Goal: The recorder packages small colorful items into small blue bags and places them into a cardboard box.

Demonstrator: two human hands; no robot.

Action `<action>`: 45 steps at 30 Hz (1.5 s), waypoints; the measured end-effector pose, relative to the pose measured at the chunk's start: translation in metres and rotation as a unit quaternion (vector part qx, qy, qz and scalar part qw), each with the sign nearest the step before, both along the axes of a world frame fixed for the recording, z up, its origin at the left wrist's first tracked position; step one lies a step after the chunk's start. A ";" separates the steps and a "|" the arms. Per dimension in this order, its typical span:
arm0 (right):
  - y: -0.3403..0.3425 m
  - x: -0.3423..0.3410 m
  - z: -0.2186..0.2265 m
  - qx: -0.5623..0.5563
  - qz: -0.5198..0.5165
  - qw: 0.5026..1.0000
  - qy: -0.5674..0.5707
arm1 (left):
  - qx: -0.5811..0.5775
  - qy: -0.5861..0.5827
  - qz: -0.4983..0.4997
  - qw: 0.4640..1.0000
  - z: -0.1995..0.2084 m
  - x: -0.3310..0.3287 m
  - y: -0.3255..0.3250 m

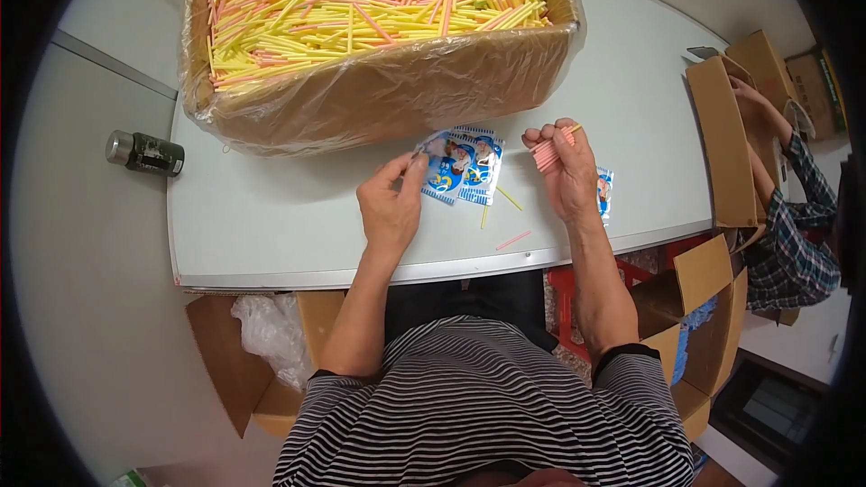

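Note:
My left hand [392,207] pinches the edge of a small blue-and-white plastic packet [442,182] between thumb and fingers. Partly under that packet, another blue-and-white packet [481,167] lies on the white table [298,234]. My right hand [573,176], palm turned up, is closed around a bunch of thin pink sticks [547,157]; a yellow one pokes out near the fingertips. Beside the right wrist, one more packet [604,194] is partly hidden. Loose on the table between my hands are a pink stick [513,241] and two yellow sticks [510,198].
A large plastic-lined cardboard box [388,95] full of pink and yellow sticks stands at the back. At the left edge lies a dark green bottle [149,153]. Open cartons [216,352] flank me below the table. On the right, another person [798,234] reaches into a carton [719,144].

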State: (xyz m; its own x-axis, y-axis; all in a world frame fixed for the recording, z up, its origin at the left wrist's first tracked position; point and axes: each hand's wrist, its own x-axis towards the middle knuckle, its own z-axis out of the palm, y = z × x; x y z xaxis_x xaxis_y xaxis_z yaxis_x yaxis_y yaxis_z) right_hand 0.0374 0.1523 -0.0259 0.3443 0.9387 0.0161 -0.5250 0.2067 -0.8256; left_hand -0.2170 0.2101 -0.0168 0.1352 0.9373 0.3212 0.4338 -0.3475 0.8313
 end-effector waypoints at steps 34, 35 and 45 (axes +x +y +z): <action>-0.008 -0.038 0.067 0.126 0.037 0.991 0.004 | -0.348 -0.136 -0.312 0.873 0.030 0.021 -0.039; -0.008 -0.040 0.067 0.125 0.037 0.991 0.004 | -0.343 -0.138 -0.313 0.875 0.031 0.022 -0.040; -0.018 -0.050 0.059 0.111 0.071 0.989 -0.073 | -0.341 -0.159 -0.298 0.877 0.026 0.025 -0.038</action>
State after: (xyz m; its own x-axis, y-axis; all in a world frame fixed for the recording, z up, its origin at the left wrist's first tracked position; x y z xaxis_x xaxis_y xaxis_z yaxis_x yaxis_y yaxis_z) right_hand -0.0127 0.1340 0.0332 0.1873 0.9453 0.2670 -0.4396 0.3237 -0.8378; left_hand -0.1921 0.1717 0.0097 0.6726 0.7185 -0.1771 0.0527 0.1922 0.9799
